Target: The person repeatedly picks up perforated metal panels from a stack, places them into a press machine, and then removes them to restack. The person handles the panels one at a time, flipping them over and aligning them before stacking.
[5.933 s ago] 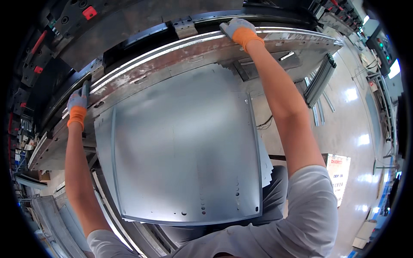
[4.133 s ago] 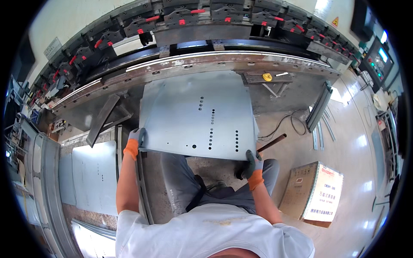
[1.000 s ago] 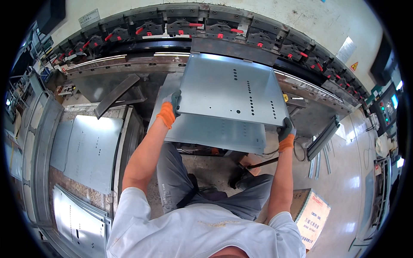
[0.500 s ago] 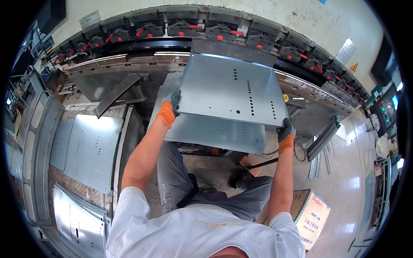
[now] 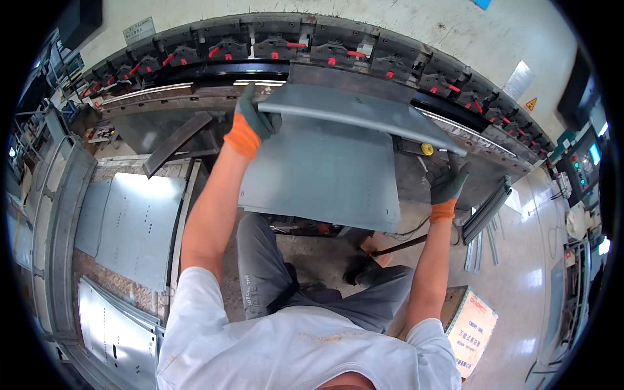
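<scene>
A grey sheet-metal panel [image 5: 354, 107] is tilted steeply, its near edge raised and its far edge at the dark upper tooling [image 5: 351, 78] of a press brake. My left hand [image 5: 255, 118], in a grey-green glove with an orange cuff, is at the panel's left corner. Its fingers are stretched apart and seem to touch the panel's edge. Just below the right corner, my right hand [image 5: 448, 187], gloved alike, has its fingers spread, apart from the panel. Beneath the tilted panel lies another flat metal sheet [image 5: 318, 175], close to my knees.
Red-handled clamps [image 5: 356, 54] line the press brake. To the left, metal sheets [image 5: 140, 227] lie on a pallet, with more sheets [image 5: 117, 331] nearer me. A slanted steel bar [image 5: 175, 144] juts from the machine. At right are a yellow round object [image 5: 427, 149] and a cardboard box [image 5: 474, 331].
The panel's near edge has swung upward, from nearly flat to steeply tilted. My left hand has risen with it. My right hand has come off its corner, fingers now spread.
</scene>
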Demonstrator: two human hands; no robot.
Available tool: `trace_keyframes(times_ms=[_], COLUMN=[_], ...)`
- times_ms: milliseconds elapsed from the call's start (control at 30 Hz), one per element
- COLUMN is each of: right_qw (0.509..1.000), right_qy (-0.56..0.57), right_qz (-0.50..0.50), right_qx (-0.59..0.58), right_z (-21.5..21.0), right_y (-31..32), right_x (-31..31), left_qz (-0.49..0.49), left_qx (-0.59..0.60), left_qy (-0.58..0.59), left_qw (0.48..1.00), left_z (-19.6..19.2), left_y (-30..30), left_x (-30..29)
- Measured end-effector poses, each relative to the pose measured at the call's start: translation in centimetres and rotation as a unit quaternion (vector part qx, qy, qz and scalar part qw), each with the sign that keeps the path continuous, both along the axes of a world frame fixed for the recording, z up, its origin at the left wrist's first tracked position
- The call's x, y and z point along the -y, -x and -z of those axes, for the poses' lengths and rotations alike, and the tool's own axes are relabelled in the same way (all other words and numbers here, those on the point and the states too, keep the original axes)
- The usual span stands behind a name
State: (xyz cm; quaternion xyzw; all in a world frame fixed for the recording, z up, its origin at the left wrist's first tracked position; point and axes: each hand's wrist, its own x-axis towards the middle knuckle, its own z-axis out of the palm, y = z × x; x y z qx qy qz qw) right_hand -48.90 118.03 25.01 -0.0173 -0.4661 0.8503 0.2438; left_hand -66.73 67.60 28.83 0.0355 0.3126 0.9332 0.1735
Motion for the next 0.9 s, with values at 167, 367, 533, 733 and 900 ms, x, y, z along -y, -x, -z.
trace_keyframes(times_ms=[167, 367, 533, 733, 900], right_qw=[0.991, 0.980, 0.973, 0.966, 0.964], right_qy=[-0.097, -0.105, -0.006, -0.201, 0.072], right_qz=[0.008, -0.071, -0.140, -0.064, -0.130], right_qx=[0.089, 0.155, 0.183, 0.149, 0.222], right_z=[0.6, 9.0, 16.7, 22.6, 24.2], right_y=[-2.3, -7.6, -12.4, -17.2, -19.8], right_x=[1.6, 2.6, 4.0, 8.6, 10.2], left_qz=[-0.037, -0.093, -0.493, -0.366, -0.116], left_qx=[-0.045, -0.024, -0.449, -0.616, -0.456], left_qy=[-0.061, 0.045, 0.303, 0.651, 0.843], left_qw=[0.996, 0.994, 0.681, 0.250, 0.262], left_z=[-7.5, -5.8, -10.4, -15.6, -17.1], left_y=[2.6, -0.6, -5.5, -6.9, -5.2], left_x=[-2.4, -1.4, -6.0, -18.6, -24.8])
